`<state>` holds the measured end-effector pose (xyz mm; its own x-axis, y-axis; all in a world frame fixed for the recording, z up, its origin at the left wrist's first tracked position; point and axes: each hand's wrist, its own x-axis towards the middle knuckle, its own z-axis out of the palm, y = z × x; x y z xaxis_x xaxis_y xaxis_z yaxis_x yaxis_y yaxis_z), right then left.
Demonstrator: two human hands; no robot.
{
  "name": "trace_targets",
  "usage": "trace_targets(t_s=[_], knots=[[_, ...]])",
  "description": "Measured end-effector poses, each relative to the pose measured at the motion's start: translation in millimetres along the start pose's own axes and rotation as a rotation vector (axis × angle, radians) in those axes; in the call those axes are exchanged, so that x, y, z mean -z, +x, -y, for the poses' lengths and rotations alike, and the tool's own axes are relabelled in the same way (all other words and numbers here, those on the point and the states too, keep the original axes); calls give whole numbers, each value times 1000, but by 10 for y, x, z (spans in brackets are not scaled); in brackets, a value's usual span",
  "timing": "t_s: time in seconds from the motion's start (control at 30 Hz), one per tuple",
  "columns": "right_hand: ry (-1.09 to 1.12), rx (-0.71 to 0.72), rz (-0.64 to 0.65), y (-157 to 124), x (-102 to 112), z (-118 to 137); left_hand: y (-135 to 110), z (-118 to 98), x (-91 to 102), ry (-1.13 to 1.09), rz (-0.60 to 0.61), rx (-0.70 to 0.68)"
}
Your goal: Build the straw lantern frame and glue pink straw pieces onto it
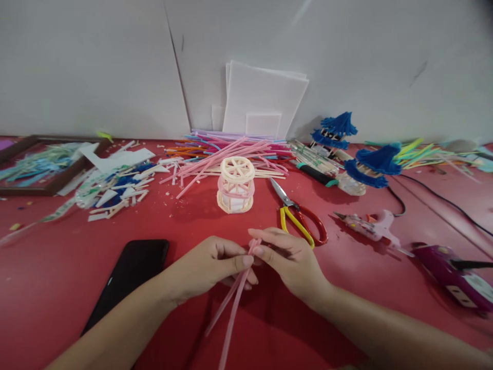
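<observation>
Your pink strips hang over the red table, upper ends pinched between thumb and fingers of your left hand and right hand, both nearly closed. A loosened pinch could splay them; a hard squeeze could crease them. The purple socket block bears an unreadable label.

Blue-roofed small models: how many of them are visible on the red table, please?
2. One blue-roofed model is near the grey wall; the second blue-roofed model is nearer, to its right, beyond the pink glue gun. Another might be hidden.
</observation>
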<state>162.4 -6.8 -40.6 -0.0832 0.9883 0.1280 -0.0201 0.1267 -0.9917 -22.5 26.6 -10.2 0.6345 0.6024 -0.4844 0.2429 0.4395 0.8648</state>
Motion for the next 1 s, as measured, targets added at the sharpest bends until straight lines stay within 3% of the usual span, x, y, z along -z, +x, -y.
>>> trace_targets(t_s=[0.47,0.77,0.9,1.0], knots=[[-233,256,98,-21,16,-34,-35,16,-7,-161,70,73],[-282,169,125,55,129,78,-35,-10,-7,-113,60,61],[-353,137,112,80,120,97,-15,-10,-38,69,-109,-10],[-391,59,43,91,120,101,-1,20,-66,304,-326,-212]])
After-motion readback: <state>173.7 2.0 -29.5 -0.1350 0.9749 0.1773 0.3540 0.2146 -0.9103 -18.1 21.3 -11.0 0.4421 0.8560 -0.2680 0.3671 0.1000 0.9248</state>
